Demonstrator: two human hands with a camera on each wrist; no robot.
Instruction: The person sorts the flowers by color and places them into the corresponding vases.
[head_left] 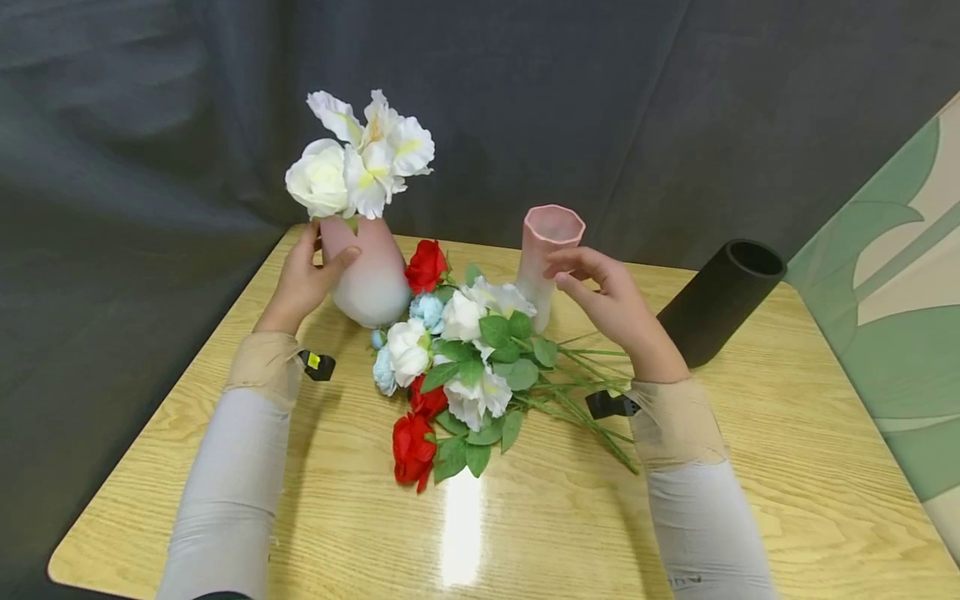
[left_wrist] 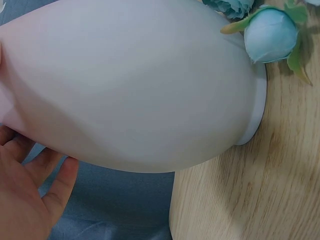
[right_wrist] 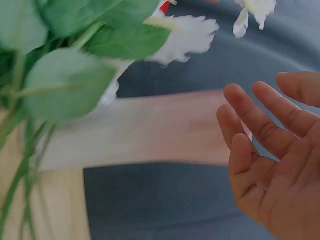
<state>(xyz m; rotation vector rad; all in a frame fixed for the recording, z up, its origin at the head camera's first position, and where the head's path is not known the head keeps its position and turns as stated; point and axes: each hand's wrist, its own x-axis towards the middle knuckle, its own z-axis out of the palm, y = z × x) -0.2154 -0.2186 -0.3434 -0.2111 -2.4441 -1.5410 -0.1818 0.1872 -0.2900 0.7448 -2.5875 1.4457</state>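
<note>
A: Left hand (head_left: pixel 303 279) clasped on the neck of the rounded pink-to-white matte vase (head_left: pixel 369 279), thumb across the front, fingers behind. Vase standing on the wooden bench (head_left: pixel 525 517), already carrying white artificial flowers (head_left: pixel 360 162).

B: Right hand (head_left: pixel 611 300)?

A: Open, fingers loosely spread, holding nothing. Positioned just beside the tall slim pink vase (head_left: pixel 546 254); contact not confirmable from the head view, and in the right wrist view the fingers (right_wrist: pixel 260 125) appear clear of it.

B: Loose stock?

A: Bundle of red, white and pale blue artificial flowers with green leaves (head_left: pixel 457 367) lying flat on the bench between the two hands, stems pointing toward the right hand. One pale blue bud (left_wrist: pixel 272 35) just beside the rounded vase's base.

B: Hazards?

A: Probable tipping of the slim vase: narrow foot, tall body, hand close to its rim, so a sideways knock would likely topple it onto the bundle. Possible snagging of stems on the right wrist when lifting. Rounded vase top-heavy with blooms; loosened grip at the neck could let it rock. Black cylinder (head_left: pixel 720 300) lying beyond the right hand, liable to roll if bumped.
</note>
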